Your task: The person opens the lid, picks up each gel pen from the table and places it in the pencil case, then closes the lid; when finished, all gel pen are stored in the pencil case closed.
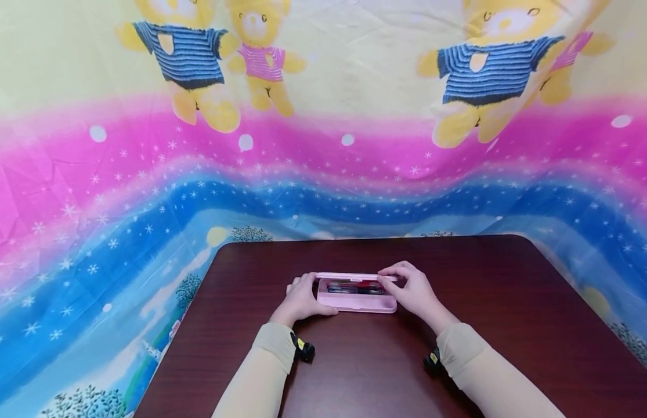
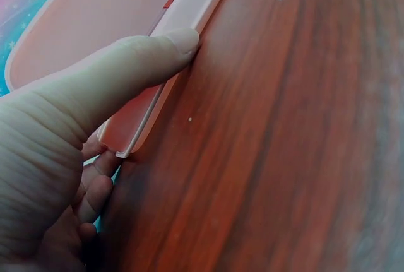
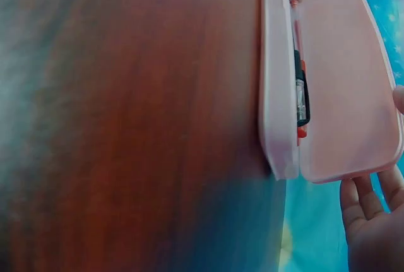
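A pink pencil case [image 1: 354,305] lies on the table with its lid [image 3: 347,82] raised at the far side. Inside it are several pens [image 1: 354,288], some dark or clear and some with red parts. My left hand [image 1: 300,299] grips the case's left end, the thumb [image 2: 142,57] on the near rim and the other fingers around the end. At the lid's right end, my right hand [image 1: 418,295] holds the edge, with fingertips [image 3: 366,187] against the lid's side.
The dark brown wooden table [image 1: 349,366] has a rounded far edge. Behind it hangs a cloth [image 1: 328,145] printed with bears and snowflakes. Each wrist carries a small black camera, one by the left cuff [image 1: 304,348] and one by the right.
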{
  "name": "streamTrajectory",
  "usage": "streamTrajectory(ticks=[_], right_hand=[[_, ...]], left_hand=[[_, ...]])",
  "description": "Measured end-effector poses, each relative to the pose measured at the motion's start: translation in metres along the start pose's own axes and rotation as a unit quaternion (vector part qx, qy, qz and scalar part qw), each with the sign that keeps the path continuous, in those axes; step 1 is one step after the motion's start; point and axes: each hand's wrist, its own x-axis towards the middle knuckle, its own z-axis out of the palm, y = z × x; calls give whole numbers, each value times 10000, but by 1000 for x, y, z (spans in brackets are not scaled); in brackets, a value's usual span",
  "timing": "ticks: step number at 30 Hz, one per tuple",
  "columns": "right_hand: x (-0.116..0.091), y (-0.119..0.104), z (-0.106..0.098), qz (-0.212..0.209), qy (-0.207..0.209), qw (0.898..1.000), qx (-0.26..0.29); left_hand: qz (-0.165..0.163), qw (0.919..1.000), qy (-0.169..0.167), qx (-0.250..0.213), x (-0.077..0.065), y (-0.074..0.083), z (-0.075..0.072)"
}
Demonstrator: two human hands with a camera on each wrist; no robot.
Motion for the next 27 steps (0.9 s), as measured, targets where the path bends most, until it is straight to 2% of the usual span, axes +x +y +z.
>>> streamTrajectory(ticks=[6, 11, 16, 22, 27], right_hand=[[-7, 5, 2, -515, -61, 9986, -112], [-14, 5, 3, -843, -256, 9940, -643], [-19, 1, 3, -938, -561, 9883, -1065], [-24, -1, 6, -844, -1092, 9769, -1629], [-25, -4, 9, -1061, -1107, 9706, -1856]], left_hand=[[54, 10000, 3, -50, 0, -1, -1], [137, 9999, 33, -93, 0, -2, -2], [195, 9997, 87, -88, 1, -3, 0], [227, 9997, 47, 22, 0, -3, 1], [288, 9995, 81, 30, 1, -3, 1]])
